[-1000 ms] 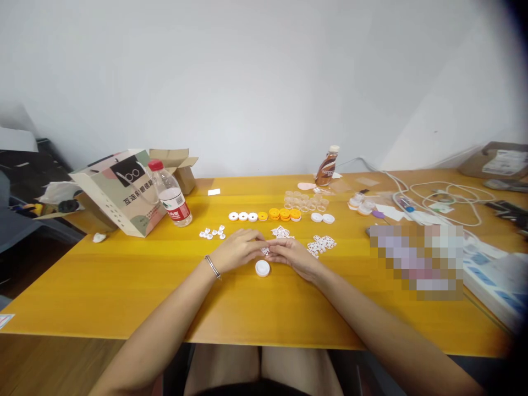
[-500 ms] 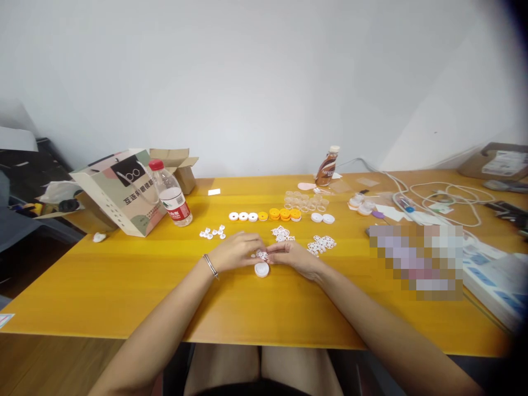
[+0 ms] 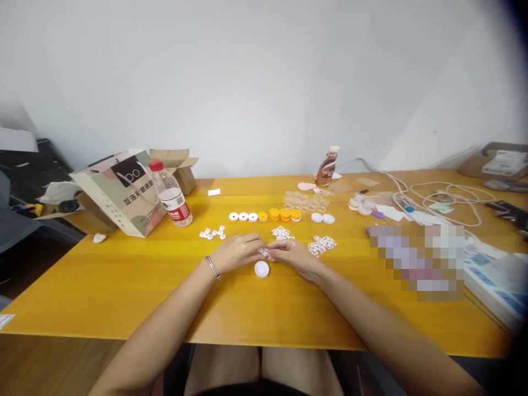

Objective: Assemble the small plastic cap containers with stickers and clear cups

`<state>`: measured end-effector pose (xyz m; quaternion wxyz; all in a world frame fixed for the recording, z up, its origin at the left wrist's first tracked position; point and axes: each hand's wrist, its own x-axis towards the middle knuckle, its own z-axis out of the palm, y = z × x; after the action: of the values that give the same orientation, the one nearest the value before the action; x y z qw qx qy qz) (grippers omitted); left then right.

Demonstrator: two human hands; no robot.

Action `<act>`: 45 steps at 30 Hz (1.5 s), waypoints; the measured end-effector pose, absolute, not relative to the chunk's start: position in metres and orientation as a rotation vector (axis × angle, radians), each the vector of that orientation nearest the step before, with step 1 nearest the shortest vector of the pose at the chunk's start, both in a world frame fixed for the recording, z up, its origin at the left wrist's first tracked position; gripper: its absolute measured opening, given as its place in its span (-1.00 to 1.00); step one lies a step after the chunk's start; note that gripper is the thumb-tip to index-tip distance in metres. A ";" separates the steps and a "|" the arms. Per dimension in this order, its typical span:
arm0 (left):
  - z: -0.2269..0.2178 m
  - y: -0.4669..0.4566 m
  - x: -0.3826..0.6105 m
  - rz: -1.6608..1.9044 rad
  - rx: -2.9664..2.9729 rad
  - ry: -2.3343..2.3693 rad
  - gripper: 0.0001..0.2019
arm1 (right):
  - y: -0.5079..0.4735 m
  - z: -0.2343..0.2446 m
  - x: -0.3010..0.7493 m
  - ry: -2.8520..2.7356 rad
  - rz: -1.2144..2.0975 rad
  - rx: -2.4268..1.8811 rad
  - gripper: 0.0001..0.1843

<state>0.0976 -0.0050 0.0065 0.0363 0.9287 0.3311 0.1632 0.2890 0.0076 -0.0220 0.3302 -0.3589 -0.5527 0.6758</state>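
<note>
My left hand (image 3: 236,251) and my right hand (image 3: 295,256) meet at the middle of the yellow table (image 3: 124,291), fingertips pinched together on a small white lacy plastic piece (image 3: 263,252). A silver bracelet (image 3: 212,266) circles my left wrist. Just below the fingertips a round white cap (image 3: 262,269) with an orange base lies on the table, free of both hands. More white lacy pieces (image 3: 322,243) lie to the right of my right hand and others (image 3: 281,232) just behind it.
A row of white and orange discs (image 3: 264,215) lies behind the hands, with small white parts (image 3: 212,233) at the left. A water bottle (image 3: 170,193), paper bag (image 3: 119,190), brown drink bottle (image 3: 326,166), clear cups (image 3: 305,201) and white cables (image 3: 437,201) stand further back.
The hands have stayed together over the white cap, with small shifts of the fingers on the lacy piece. Nothing else has moved.
</note>
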 end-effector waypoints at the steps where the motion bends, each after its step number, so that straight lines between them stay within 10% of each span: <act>1: 0.006 -0.005 0.098 0.515 2.827 1.017 -0.73 | 0.008 -0.023 0.288 -1.434 1.753 -0.942 -0.80; 16: -0.010 0.003 0.112 0.963 1.799 1.084 -0.74 | 0.007 -0.021 0.282 -1.279 1.597 -0.967 -0.72; 29: 0.022 -0.010 0.090 0.446 2.163 0.978 -0.79 | -0.007 -0.008 0.294 -2.404 0.723 -0.934 -0.63; 45: 0.019 -0.017 0.104 0.356 2.466 1.041 -0.92 | -0.007 -0.018 0.289 -2.435 0.693 -0.858 -0.84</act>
<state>0.1042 -0.0169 0.0192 0.2191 0.8910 0.3763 0.1285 0.2889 -0.0067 -0.0176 0.2321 -0.3122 -0.8860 0.2522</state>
